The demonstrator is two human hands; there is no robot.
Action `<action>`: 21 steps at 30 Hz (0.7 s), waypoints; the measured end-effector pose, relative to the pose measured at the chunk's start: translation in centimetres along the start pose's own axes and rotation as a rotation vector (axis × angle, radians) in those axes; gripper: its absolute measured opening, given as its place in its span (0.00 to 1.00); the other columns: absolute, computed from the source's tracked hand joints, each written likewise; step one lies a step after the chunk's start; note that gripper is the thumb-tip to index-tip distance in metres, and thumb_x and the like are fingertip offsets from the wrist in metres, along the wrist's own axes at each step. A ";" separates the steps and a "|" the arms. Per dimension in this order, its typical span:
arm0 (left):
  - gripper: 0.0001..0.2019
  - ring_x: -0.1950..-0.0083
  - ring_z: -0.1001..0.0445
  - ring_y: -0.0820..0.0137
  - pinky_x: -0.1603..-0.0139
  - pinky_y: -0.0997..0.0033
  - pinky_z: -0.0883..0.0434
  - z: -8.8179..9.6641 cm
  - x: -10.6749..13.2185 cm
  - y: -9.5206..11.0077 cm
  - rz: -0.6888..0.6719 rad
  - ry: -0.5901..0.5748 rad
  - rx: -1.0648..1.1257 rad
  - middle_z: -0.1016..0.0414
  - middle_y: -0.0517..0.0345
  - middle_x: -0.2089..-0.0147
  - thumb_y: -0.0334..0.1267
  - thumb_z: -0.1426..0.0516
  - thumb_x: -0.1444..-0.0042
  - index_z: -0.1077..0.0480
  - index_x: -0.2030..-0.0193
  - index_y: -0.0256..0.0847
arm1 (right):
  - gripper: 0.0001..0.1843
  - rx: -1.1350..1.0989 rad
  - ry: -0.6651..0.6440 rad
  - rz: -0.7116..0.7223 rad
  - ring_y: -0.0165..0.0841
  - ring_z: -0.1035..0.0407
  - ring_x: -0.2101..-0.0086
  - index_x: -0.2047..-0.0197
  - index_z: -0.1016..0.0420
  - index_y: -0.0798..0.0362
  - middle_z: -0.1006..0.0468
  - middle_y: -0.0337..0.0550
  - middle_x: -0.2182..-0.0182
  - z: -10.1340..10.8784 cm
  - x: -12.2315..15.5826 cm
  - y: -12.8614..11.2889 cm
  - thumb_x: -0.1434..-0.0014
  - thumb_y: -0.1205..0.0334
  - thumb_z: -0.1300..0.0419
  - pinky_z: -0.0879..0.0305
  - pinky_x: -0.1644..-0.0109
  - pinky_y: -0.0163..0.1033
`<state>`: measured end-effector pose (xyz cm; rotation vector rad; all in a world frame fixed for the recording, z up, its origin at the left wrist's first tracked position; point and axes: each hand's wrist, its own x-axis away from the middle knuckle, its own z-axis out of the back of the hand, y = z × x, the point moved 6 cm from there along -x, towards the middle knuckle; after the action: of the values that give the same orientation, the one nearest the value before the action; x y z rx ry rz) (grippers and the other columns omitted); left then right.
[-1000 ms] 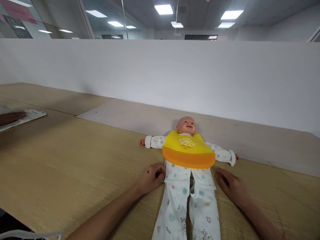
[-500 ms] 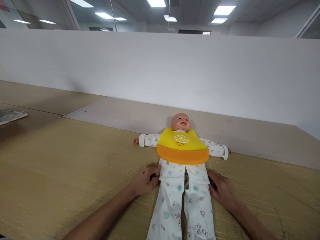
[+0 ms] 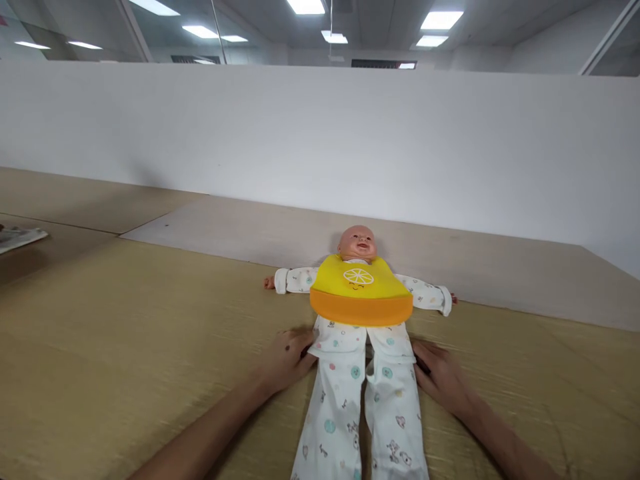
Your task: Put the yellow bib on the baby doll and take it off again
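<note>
Fingers (image 3: 302,342) half-curled, left hand (image 3: 284,363) and right hand (image 3: 443,377) meet the soft printed shirt (image 3: 343,341), lower centre — whether gripping, I can't tell — beneath a smooth, round-edged bib (image 3: 361,308).

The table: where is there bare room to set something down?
Bare table lies between the left hand and the pale cloth at far left, and rightward past the right hand. Crowded: the middle, where the doll lies, trousers flanked by both hands.

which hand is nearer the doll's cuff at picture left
Left. The left hand is below the cuff in the picture; the right hand is across the doll from it.
</note>
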<state>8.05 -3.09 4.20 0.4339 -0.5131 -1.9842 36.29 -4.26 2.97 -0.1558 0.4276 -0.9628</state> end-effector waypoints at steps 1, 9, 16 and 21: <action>0.12 0.70 0.33 0.69 0.68 0.70 0.42 0.0 0.0 -0.1 -0.003 0.009 0.037 0.31 0.58 0.73 0.38 0.53 0.41 0.40 0.75 0.41 | 0.06 0.016 -0.006 0.002 0.34 0.33 0.71 0.68 0.35 0.54 0.28 0.43 0.73 -0.1 0.0 0.1 0.42 0.67 0.51 0.39 0.67 0.37; 0.17 0.77 0.46 0.75 0.73 0.72 0.49 0.0 -0.1 -1.7 0.129 0.107 0.200 0.48 0.66 0.82 0.39 0.50 0.47 0.52 0.82 0.42 | 0.12 0.088 0.145 0.002 0.28 0.38 0.80 0.78 0.42 0.52 0.32 0.37 0.81 1.0 0.0 0.0 0.42 0.63 0.50 0.46 0.75 0.32; 0.19 0.77 0.55 0.76 0.75 0.72 0.53 1.0 -0.1 -2.0 0.158 0.221 0.275 0.58 0.67 0.81 0.41 0.50 0.50 0.58 0.83 0.43 | 0.15 0.068 0.229 -0.005 0.27 0.36 0.80 0.76 0.38 0.53 0.32 0.37 0.82 2.0 0.4 -0.2 0.38 0.60 0.50 0.45 0.75 0.31; 0.17 0.77 0.54 0.76 0.74 0.71 0.52 1.0 0.0 -1.9 0.199 0.217 0.243 0.58 0.68 0.81 0.41 0.50 0.51 0.57 0.82 0.43 | 0.16 0.032 0.228 -0.044 0.26 0.37 0.81 0.77 0.38 0.53 0.33 0.36 0.83 1.7 0.3 0.3 0.38 0.59 0.50 0.45 0.76 0.31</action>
<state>6.11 -2.08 4.07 0.7124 -0.6353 -1.6672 37.36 -4.46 4.34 -0.0263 0.6203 -1.0347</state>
